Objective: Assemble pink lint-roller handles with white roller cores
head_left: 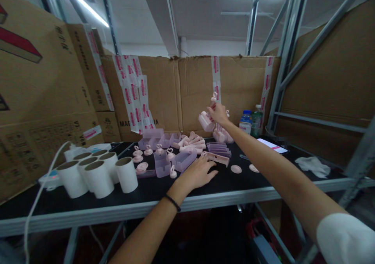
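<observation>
My right hand [218,113] is raised in front of the cardboard at the back. Its fingers are closed on pale pink plastic pieces; a cup-like pink cylinder [206,121] and a ring-topped pink cap [214,98] stick out around them. More pink cylinders [222,135] lie below it. My left hand [199,173] rests on the black tabletop with its fingers apart, at the near end of a long pink bar [218,158]. Beside it are a lilac open box [184,160], a small ring-topped piece [173,172] and a heap of pink handle-shaped parts [193,140].
White cardboard tubes [126,176] stand at the left by a white cable [43,178]. Lilac strips [218,149], pink discs [236,169], a phone [272,146], bottles [257,120] and a crumpled white cloth [313,166] lie across the right. Metal posts [288,49] frame the bench.
</observation>
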{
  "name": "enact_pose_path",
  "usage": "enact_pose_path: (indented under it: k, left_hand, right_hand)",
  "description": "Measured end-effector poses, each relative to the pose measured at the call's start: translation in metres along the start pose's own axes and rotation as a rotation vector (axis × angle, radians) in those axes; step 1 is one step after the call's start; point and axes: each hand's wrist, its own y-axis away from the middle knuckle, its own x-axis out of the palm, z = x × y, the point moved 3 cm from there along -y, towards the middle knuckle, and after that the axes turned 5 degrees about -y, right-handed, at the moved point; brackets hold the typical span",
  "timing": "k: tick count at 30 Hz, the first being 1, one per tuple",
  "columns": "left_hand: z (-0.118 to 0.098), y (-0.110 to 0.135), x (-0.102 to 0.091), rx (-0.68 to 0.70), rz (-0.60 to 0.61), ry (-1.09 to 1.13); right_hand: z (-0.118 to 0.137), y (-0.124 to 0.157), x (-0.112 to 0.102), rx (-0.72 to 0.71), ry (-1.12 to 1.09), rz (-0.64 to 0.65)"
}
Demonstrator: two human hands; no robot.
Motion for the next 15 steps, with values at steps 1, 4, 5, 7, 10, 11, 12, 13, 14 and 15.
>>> enact_pose_path:
  k: [1, 4, 5, 7, 10, 11, 12, 13, 14, 15]
  left_hand:
    - [0.003, 0.001, -0.001, -0.001, -0.002, 0.004]
    - [0.013, 0.004, -0.006, -0.009, -0.020, 0.017]
    - [0.015, 0.005, -0.007, -0.013, -0.030, 0.022]
    - [0.017, 0.007, -0.010, -0.018, -0.053, 0.034]
    - [0.015, 0.009, -0.014, -0.020, -0.087, 0.068]
    - [0.014, 0.009, -0.015, -0.020, -0.100, 0.087]
    - [0.013, 0.010, -0.015, -0.022, -0.113, 0.111]
    - [0.012, 0.011, -0.016, -0.026, -0.129, 0.139]
    - [0.011, 0.012, -0.018, -0.033, -0.151, 0.172]
    - [0.010, 0.014, -0.020, -0.047, -0.183, 0.209]
  right_hand:
    - [0.003, 0.002, -0.006, -0.014, -0.033, -0.024]
    - [0.011, 0.014, -0.023, -0.048, -0.130, -0.096]
    - [0.012, 0.019, -0.029, -0.056, -0.164, -0.118]
    - [0.015, 0.032, -0.037, -0.068, -0.234, -0.159]
    - [0.016, 0.055, -0.047, -0.077, -0.350, -0.218]
    - [0.016, 0.064, -0.049, -0.075, -0.391, -0.236]
    - [0.017, 0.073, -0.051, -0.072, -0.428, -0.254]
    - [0.017, 0.083, -0.053, -0.068, -0.457, -0.271]
    - [0.017, 0.094, -0.055, -0.061, -0.494, -0.286]
    - [0.017, 0.106, -0.056, -0.051, -0.552, -0.300]
